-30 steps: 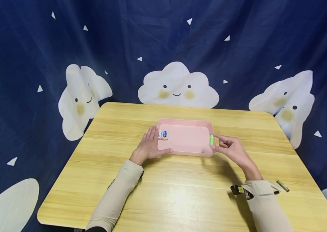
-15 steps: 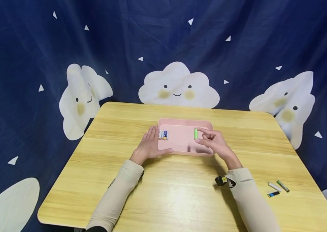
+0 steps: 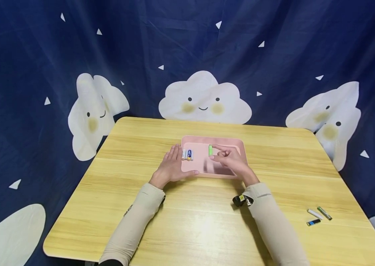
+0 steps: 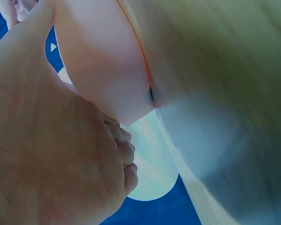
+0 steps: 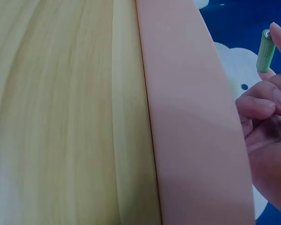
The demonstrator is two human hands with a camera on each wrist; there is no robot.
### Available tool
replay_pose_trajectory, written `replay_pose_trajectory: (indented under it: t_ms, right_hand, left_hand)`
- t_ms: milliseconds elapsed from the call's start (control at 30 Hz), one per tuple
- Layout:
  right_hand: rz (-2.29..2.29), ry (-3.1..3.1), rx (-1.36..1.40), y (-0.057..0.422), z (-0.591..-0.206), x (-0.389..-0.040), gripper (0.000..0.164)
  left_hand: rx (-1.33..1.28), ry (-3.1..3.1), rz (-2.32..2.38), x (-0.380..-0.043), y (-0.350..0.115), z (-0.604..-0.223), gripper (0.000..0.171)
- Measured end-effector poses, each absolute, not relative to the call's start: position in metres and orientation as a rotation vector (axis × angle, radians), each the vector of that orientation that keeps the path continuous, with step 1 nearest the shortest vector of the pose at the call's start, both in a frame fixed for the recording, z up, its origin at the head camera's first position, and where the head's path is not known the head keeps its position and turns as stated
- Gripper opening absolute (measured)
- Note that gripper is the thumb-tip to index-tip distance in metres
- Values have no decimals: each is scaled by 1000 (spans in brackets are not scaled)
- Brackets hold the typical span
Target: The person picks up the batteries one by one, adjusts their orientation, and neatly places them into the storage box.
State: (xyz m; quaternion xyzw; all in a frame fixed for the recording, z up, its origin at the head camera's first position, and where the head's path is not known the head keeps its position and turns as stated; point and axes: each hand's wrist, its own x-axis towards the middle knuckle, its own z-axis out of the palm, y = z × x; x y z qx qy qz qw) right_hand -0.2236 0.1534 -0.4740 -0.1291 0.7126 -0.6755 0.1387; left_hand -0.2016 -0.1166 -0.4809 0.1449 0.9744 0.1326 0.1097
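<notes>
Navy-blue curtain (image 3: 187, 44), printed with smiling white clouds, hangs behind the wood-grain worktop (image 3: 124, 166), and we see one whole cloud (image 3: 204, 101) at twelve o'clock. Toward that far edge we find a shallow pink rectangular tray (image 3: 212, 140), with a short row of batteries (image 3: 187, 154) lying in its nine o'clock end, one of them blue and yellow. At that same end we see the left hand (image 3: 170, 167) with its fingers straight along the tray's side and its thumb at the near rim, grasping nothing. Above the tray's middle, at three o'clock from the row, we see the right hand (image 3: 232, 160) pinching a bright green battery (image 3: 210, 150) by its two ends between thumb and index finger; its other fingers are curled in. We notice three loose batteries at four o'clock from the tray: a white battery (image 3: 314, 214), a dark green battery (image 3: 324, 213) near its three o'clock side, and a black-and-blue battery (image 3: 313, 222) just beside it at six o'clock.
</notes>
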Motion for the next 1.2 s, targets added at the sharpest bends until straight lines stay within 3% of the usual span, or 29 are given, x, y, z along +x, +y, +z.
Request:
replay_pose_trajectory:
  t_ms: [933,1200]
  right_hand:
    - [-1706,2039,-171,110,-499,-252,59]
    - [-1619,2108,-153,104,-503,-257,65]
  left_hand:
    - [434,2878,386,-202,-116,-481,128]
    - [438,2886,388,-202,-115,-481,127]
